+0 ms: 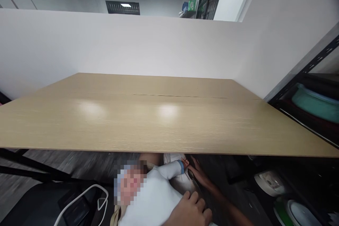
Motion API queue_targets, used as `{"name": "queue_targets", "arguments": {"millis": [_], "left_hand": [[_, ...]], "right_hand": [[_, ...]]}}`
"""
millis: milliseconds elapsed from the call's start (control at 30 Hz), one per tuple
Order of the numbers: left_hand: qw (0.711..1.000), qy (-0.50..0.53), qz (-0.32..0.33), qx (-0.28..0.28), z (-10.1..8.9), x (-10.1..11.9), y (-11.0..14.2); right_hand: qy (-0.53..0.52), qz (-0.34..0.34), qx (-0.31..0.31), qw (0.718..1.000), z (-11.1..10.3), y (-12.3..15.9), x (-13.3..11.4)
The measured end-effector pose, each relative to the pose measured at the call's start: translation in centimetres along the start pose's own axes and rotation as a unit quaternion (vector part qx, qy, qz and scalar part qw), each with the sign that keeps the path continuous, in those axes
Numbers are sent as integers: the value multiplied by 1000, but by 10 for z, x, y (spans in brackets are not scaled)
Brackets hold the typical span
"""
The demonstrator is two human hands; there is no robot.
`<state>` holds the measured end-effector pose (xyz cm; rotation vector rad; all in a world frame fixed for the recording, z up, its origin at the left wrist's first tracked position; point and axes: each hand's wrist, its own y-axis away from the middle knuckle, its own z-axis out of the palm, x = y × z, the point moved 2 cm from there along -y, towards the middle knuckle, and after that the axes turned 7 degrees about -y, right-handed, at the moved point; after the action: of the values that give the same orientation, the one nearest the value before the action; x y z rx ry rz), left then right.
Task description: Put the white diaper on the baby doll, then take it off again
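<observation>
A small baby-like figure (156,197) in pale clothing and a light cap lies across my lap, its head toward the left; whether it is a doll or a real infant I cannot tell. My left hand (192,209) rests on its clothing, fingers slightly bent and laid over the cloth. Farther up, my right hand (196,169) is beside the figure's small hand (184,162) and blue cuff (181,166), with fingers stretched toward the table edge. Shadow and the tabletop partly hide those fingers.
A wooden table (159,123) spans the view above my lap, against a white partition (159,46). A white cable (76,199) loops over a black bag-like item (39,203) at lower left. To the right are a dark shelf with a teal item (317,104) and rounded containers (270,183) below.
</observation>
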<state>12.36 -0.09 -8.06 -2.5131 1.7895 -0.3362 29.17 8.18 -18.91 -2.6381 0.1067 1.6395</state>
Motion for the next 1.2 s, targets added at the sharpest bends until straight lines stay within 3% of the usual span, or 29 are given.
{"name": "queue_targets", "arguments": {"millis": [200,367,533,767,900,1033,1133,1200], "left_hand": [[999,46,4,-15,-24,-3,12],[997,68,-18,4,-59,-39,45],[994,85,-59,26,-83,-83,74],[991,103,-81,38,-83,-94,81],[991,104,-81,37,-90,-118,71],[991,104,-81,36,-96,-137,61],[991,101,-78,33,-96,-132,58],[992,98,-74,30,-97,-122,59]], "right_hand": [[111,-60,-68,990,39,5,-5],[171,-99,-121,973,69,16,-21],[216,-76,-99,968,64,25,-18],[227,-58,-74,969,61,33,-17],[210,-59,-66,974,48,34,-15],[123,-23,-43,991,6,47,-25],[76,-13,-28,997,-24,53,-60],[78,-52,-96,991,-29,49,-95]]}}
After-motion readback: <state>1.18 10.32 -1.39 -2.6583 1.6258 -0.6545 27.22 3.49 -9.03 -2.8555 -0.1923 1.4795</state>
